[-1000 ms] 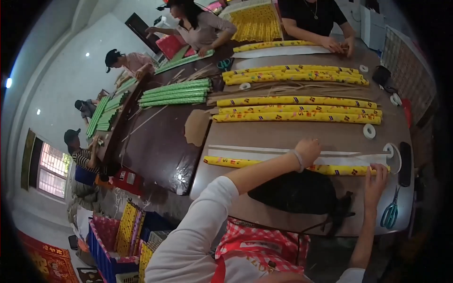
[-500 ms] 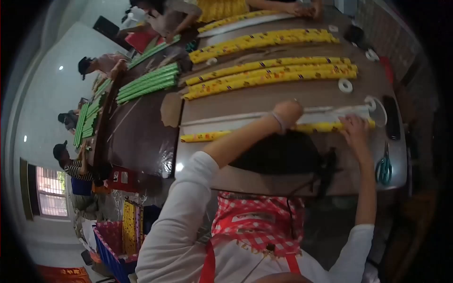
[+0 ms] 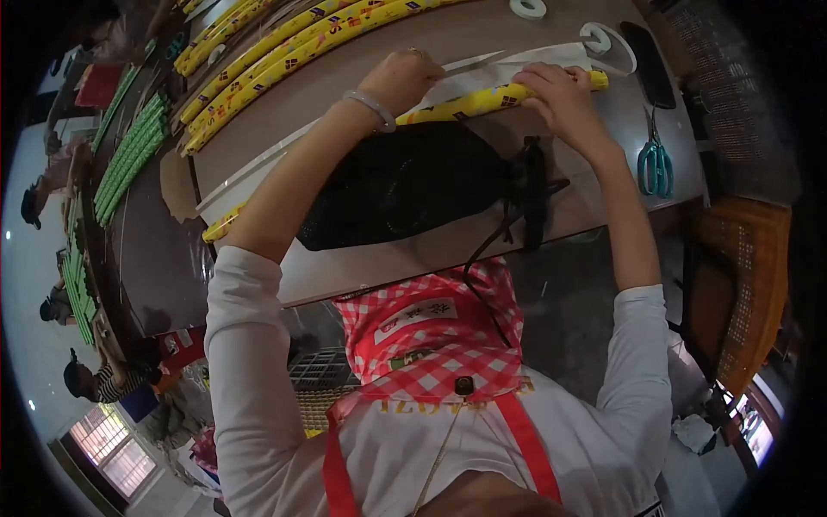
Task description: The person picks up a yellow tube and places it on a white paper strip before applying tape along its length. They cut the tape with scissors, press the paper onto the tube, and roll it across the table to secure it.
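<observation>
A yellow patterned roll (image 3: pixel 469 104) lies across the table in front of the person, with white sheet showing along its far side. My left hand (image 3: pixel 402 82), a bracelet at its wrist, is closed on a thin white strip (image 3: pixel 258 161) running along the roll. Near the roll's right end, my right hand (image 3: pixel 556 93) grips it with bent fingers on top and the thumb at the near side. A black bag (image 3: pixel 401 185) sits between my arms, close to the roll.
Several yellow rolls (image 3: pixel 284 65) and green rolls (image 3: pixel 132 159) lie farther off. Teal scissors (image 3: pixel 656 165), a black case (image 3: pixel 646 65), a tape roll (image 3: pixel 527 9) and a tape dispenser (image 3: pixel 596 37) are at the right. Other people sit at the far left.
The view has shifted, bringing the hands and roll higher in the picture. My left hand has moved along the strip, and my right hand stays near the roll's right end.
</observation>
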`<state>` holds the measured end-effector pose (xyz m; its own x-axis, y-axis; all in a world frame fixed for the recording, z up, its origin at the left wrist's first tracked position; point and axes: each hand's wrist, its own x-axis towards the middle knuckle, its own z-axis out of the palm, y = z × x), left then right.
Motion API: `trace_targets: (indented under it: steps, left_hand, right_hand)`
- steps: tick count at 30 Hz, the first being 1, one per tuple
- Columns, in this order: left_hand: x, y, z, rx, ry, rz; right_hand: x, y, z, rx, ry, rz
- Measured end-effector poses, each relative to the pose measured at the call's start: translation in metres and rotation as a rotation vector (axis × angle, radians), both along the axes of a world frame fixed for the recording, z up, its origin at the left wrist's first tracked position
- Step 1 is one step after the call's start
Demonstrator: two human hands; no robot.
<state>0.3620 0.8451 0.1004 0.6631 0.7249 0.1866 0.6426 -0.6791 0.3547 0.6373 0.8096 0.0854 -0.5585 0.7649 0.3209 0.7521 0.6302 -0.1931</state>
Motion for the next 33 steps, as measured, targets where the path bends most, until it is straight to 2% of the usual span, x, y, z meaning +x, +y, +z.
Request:
trace_targets:
  steps: [3,5,8,9,11,13,14,18,20,24,26,27,28,29,31,33]
  left_hand:
    - [0.014,0.004,-0.006,-0.036,0.000,0.006]
    - [0.019,0.003,-0.005,-0.135,0.159,0.043]
    - [0.015,0.002,-0.018,-0.055,0.159,-0.007]
    - [0.017,0.001,-0.015,-0.056,0.151,-0.009]
    - [0.021,-0.004,-0.010,0.003,0.299,-0.006]
    - [0.022,-0.007,-0.008,-0.003,0.275,0.012]
    - [0.022,-0.008,-0.006,-0.010,0.257,0.031]
    - [0.022,-0.008,-0.004,-0.014,0.294,0.046]
    - [0.017,-0.003,-0.015,0.068,0.220,-0.051]
    - [0.023,-0.007,-0.007,-0.077,0.288,0.069]
    - [0.026,-0.010,0.004,-0.093,0.306,0.081]
    - [0.027,-0.010,0.007,-0.120,0.329,0.098]
    - [0.023,-0.008,-0.002,-0.011,0.259,0.034]
    - [0.024,-0.007,-0.006,-0.007,0.252,0.034]
    - [0.027,-0.011,0.000,-0.134,0.193,0.159]
    - [0.027,-0.011,0.000,-0.130,0.213,0.149]
  right_hand:
    - [0.001,-0.001,0.003,-0.029,-0.011,-0.005]
    - [0.000,-0.002,0.005,-0.051,-0.017,-0.013]
    - [-0.002,0.000,0.006,-0.130,0.093,-0.039]
    - [-0.003,0.004,0.000,-0.118,0.130,-0.111]
    - [-0.007,0.012,-0.004,-0.105,0.158,-0.182]
    - [-0.016,0.020,-0.005,-0.153,0.177,-0.365]
    - [-0.020,0.025,-0.006,-0.156,0.172,-0.369]
    - [-0.026,0.043,0.001,-0.227,0.356,-0.435]
    - [-0.028,0.047,0.010,-0.466,0.728,-0.444]
    - [-0.014,0.053,0.015,-0.537,0.769,-0.431]
    - [-0.007,0.058,0.016,-0.587,0.767,-0.517]
    - [-0.008,0.060,0.019,-0.652,0.891,-0.529]
    - [-0.009,0.061,0.023,-0.717,1.016,-0.538]
    - [-0.009,0.061,0.027,-0.732,1.114,-0.600]
    - [0.003,0.068,0.023,-0.730,1.158,-0.574]
    - [0.017,0.077,0.016,-0.730,1.204,-0.548]
